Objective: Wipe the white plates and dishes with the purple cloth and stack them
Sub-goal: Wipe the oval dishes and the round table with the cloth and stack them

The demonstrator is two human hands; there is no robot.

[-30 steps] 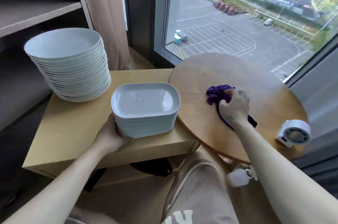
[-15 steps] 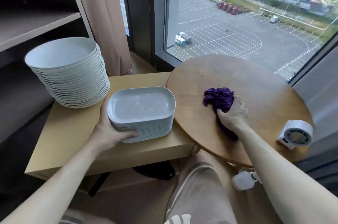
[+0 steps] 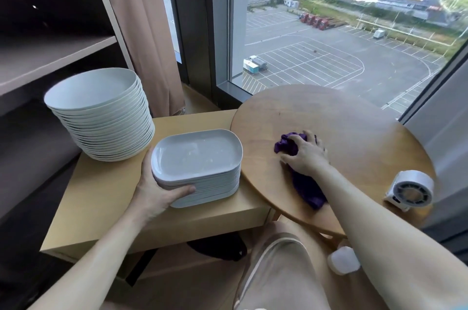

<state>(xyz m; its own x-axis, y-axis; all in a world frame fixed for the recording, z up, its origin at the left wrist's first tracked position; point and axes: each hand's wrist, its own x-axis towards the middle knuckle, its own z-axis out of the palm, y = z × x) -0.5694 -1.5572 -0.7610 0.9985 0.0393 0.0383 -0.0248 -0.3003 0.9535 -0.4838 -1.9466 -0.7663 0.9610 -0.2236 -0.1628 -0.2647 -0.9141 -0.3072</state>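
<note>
The stack of white rounded-oblong ceramic dishes (image 3: 197,155) sits at the right end of the pale rectangular wooden worktop (image 3: 101,195), near its front edge, long axis running left to right and parallel to that edge. The top dish faces up, with faint smears in its well. The left hand (image 3: 157,190) grips the stack at its left end, thumb laid along the front side and fingers wrapped behind. Toward the back left corner stands a taller stack of round white plates (image 3: 101,117), just beside the dishes. On the round brown wooden worktop (image 3: 354,127), the right hand (image 3: 307,155) presses down on a crumpled purple cloth (image 3: 291,143), fingers bent over the bunched part; the cloth's tail trails toward the near edge. A small white round fan (image 3: 410,190) stands at the right edge.
</note>
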